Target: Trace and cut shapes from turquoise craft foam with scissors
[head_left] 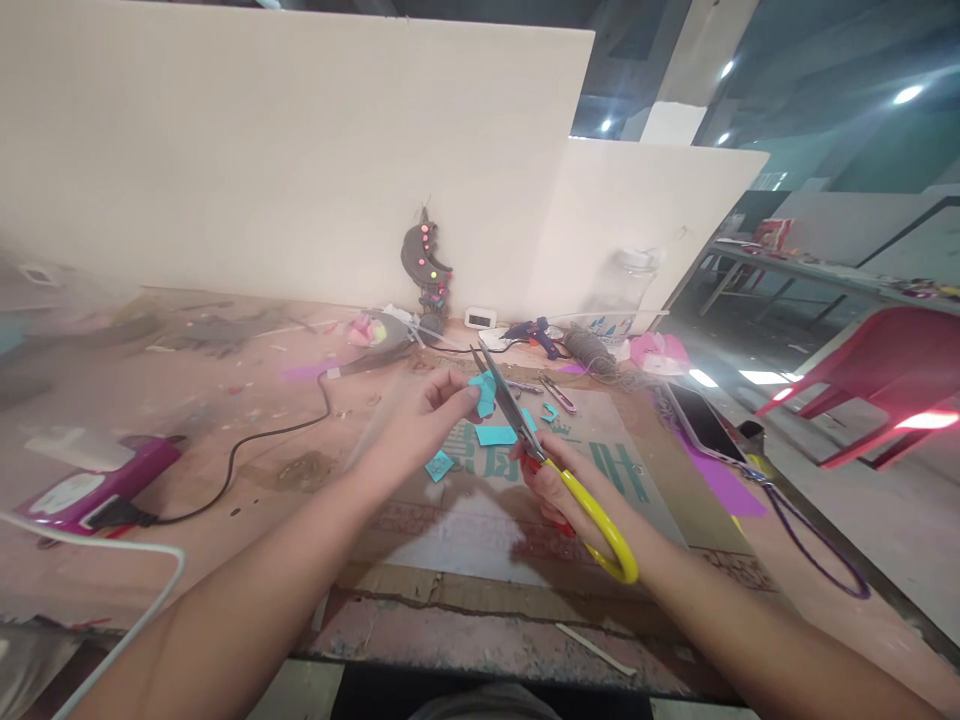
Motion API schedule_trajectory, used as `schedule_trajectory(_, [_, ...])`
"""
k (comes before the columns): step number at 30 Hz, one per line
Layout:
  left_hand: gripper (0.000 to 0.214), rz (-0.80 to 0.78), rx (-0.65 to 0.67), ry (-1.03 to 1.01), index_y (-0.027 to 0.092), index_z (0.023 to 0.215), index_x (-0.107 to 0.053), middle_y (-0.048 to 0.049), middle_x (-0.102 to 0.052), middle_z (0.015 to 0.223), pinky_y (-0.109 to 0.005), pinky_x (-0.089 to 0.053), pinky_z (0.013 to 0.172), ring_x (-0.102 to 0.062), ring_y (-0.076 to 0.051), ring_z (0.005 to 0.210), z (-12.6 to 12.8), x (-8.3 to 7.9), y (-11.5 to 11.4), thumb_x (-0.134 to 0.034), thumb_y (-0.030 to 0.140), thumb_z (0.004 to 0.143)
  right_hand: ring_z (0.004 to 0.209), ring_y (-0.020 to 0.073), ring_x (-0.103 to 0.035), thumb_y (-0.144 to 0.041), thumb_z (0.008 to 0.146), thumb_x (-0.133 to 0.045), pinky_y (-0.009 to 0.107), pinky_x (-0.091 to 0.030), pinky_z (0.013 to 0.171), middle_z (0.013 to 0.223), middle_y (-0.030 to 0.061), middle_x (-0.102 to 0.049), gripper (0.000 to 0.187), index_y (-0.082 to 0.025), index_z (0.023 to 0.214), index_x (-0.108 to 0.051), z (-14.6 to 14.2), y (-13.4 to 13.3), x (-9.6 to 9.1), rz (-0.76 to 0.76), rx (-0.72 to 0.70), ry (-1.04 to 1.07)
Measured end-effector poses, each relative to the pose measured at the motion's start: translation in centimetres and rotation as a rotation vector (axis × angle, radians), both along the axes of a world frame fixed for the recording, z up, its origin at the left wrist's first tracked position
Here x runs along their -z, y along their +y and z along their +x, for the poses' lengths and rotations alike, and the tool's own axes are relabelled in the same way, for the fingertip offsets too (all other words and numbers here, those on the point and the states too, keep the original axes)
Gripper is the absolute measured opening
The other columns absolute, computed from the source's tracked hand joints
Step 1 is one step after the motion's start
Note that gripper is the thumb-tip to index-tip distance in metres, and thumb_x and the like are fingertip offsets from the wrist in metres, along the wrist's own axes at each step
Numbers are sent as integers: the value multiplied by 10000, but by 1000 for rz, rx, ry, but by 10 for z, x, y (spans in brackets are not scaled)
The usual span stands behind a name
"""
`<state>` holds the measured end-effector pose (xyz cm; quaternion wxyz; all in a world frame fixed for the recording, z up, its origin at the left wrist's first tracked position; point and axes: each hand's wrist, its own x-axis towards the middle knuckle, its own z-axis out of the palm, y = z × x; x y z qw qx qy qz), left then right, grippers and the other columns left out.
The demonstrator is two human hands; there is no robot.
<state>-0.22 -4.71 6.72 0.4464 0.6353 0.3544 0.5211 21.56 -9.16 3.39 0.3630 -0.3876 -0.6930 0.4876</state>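
Between the thumb and fingers of my left hand (442, 405) is a small piece of turquoise paper (484, 396). My right hand (553, 480) grips a pair of scissors (517, 412) with yellow and red handles. The blades are slightly parted and point up and away, right beside the held paper; whether they touch it I cannot tell. Below the hands, a turquoise strip (496, 436) and a small cut piece with drawn lines (439, 464) lie on a printed sheet (630, 470). Another turquoise scrap (550, 412) rests farther right.
A purple power strip (142, 480) with a black plug and cord sits at left. A phone (705, 420) with a strap lies at right. Toward the back are a glue gun (541, 338), a twine roll (589, 350), a clear jar (626, 290) and a dark moon ornament (421, 255).
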Motion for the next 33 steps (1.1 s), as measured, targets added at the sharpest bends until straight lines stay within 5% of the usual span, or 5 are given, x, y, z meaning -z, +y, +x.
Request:
schedule_trajectory(14, [198, 17, -26, -24, 178, 792, -636, -6, -692, 752, -281, -485, 717, -635, -149, 719, -3, 1, 4, -634, 346, 898, 510, 74, -246, -769, 863, -526, 228, -251, 459, 703, -68, -365, 615, -189, 1068, -533, -1, -2, -4, -36, -30, 25])
schedule_trajectory(21, [301, 1, 5, -80, 183, 808, -640, -12, -695, 794, -294, -528, 771, -664, -162, 782, -4, 1, 5, -628, 461, 922, 505, 71, -239, -771, 858, -532, 221, -242, 446, 687, -69, -368, 612, -192, 1058, -541, -2, -3, -7, -42, -34, 26])
schedule_trajectory(33, [299, -12, -19, 77, 176, 800, -671, -37, -737, 800, -310, -505, 752, -678, -184, 771, -2, 0, 3, -661, 464, 880, 458, 69, -216, -770, 855, -540, 225, -232, 425, 611, -105, -303, 620, -196, 1087, -535, 1, 4, 6, -31, -21, 36])
